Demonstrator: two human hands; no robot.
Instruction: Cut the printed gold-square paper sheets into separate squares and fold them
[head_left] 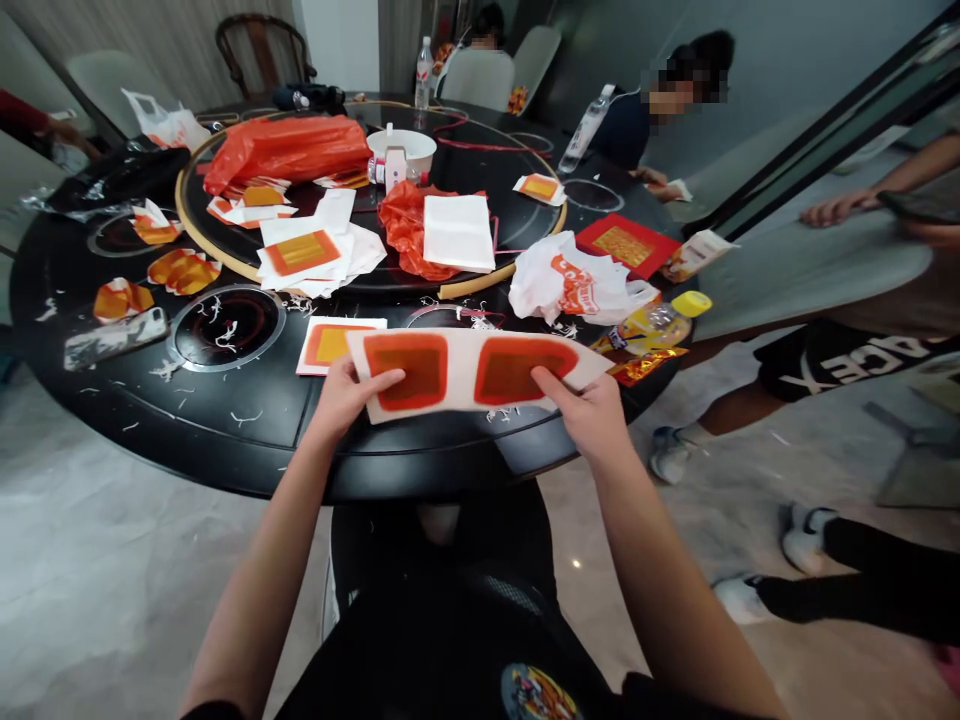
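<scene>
Left hand [349, 398], right hand [589, 415], card [465, 372]; white bag [570, 285]

Round black table [187, 430] with recessed circular burners [227, 328], strewn with white paper shreds [244, 417]. Its inset wood-rimmed turntable [517, 255] carries a red-orange plastic bag [285, 152], a white bowl [401, 150] and stacked orange-and-white paper sheets [300, 255]. On the outer tabletop lie a smartphone [114, 338], an orange-framed paper card [341, 345], a white printed carrier bag [570, 285] and a red card with gold panel [622, 245].
</scene>
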